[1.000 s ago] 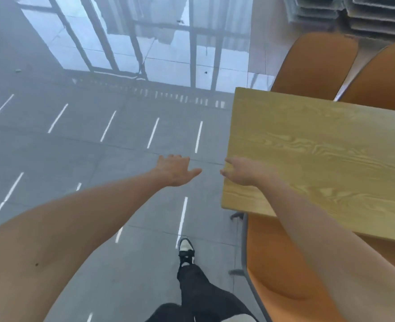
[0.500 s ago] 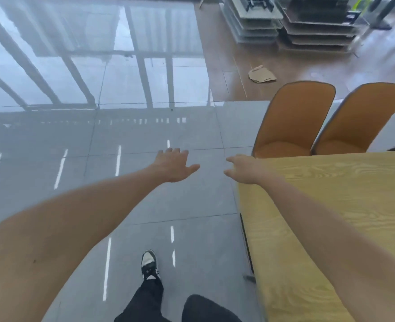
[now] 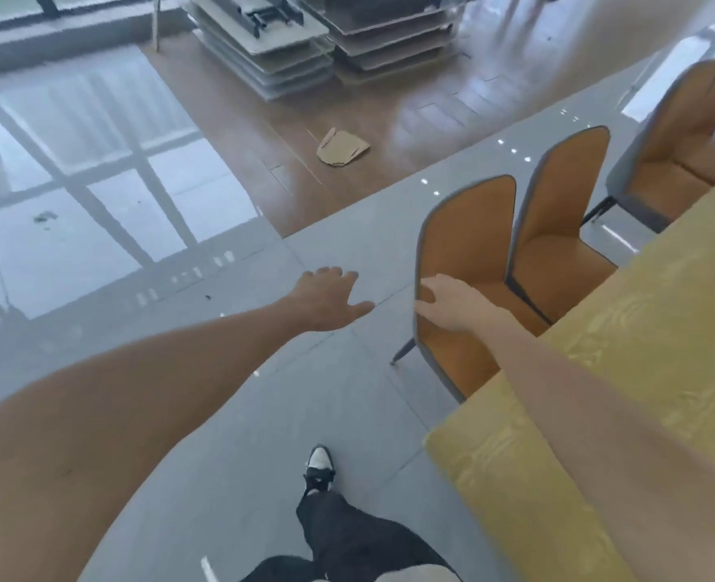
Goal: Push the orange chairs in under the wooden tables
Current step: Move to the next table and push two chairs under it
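- Here, in the head view, the left hand [image 3: 326, 298] is stretched out over the grey floor [image 3: 229, 413], fingers straight and spread, holding nothing.
- The right hand [image 3: 446, 302] is likewise released, its fingers loose and extended; it appears in front of the nearest orange chair [image 3: 465, 228], at the left edge of the backrest, though actual contact cannot be told.
- That chair stands at the long side of the wooden worktop [image 3: 624, 371], its seat partly under the edge and its backrest well clear of it.
- A second orange chair [image 3: 557, 212] stands just beside the first, further from the hands, at the same worktop edge.
- Two more orange chairs [image 3: 675, 136] stand well apart at the upper right, beyond the worktop.
- The right forearm crosses above the worktop corner.
- One shoe [image 3: 320, 466] and dark trouser legs show on the floor below the hands.
- A piece of cardboard [image 3: 341, 147] lies on the brown wooden floor further off, near stacked flat boards [image 3: 271, 56].
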`<state>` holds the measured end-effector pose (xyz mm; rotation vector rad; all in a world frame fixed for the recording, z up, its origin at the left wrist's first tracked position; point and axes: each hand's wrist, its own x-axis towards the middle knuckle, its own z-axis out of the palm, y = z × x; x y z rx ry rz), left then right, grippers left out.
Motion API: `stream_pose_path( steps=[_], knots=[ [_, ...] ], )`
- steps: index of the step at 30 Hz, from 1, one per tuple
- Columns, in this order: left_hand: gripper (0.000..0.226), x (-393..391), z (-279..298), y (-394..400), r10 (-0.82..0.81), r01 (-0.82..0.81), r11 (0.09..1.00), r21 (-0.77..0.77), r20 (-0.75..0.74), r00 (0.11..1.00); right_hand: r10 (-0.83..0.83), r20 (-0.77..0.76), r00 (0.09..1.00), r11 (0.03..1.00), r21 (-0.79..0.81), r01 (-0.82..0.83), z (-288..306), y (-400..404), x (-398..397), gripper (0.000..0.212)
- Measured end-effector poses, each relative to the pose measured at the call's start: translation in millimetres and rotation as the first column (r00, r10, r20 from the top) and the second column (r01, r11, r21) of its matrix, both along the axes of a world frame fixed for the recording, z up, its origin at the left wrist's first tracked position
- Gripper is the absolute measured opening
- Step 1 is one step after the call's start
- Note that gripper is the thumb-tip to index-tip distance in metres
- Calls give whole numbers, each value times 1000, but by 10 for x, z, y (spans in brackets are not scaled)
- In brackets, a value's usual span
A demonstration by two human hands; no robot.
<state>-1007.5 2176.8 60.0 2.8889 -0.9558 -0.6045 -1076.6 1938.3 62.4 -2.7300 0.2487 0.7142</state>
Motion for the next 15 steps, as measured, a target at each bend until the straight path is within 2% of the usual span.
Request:
stream_pose_path(
  steps=[5, 8, 12, 15],
  knots=[
    [74, 1274, 134, -669, -219, 220, 975, -20, 11, 976, -186, -22, 982, 982, 12, 186, 175, -513, 827, 66],
    [73, 2032, 237, -1163, -342, 344, 938, -47, 50, 938, -335, -12, 942, 942, 4, 335, 341, -895, 1276, 66],
    [67, 3000, 301, -1919, -477, 498, 865, -51, 221, 851, -496, 31, 868, 868, -6, 497, 363, -1383, 1842, 66],
    [66, 3572, 299, -2468, -600, 637, 763, -114, 245, 762, -628, 56, 776, 776, -28, 630, 351, -1667, 2175, 66]
  ],
)
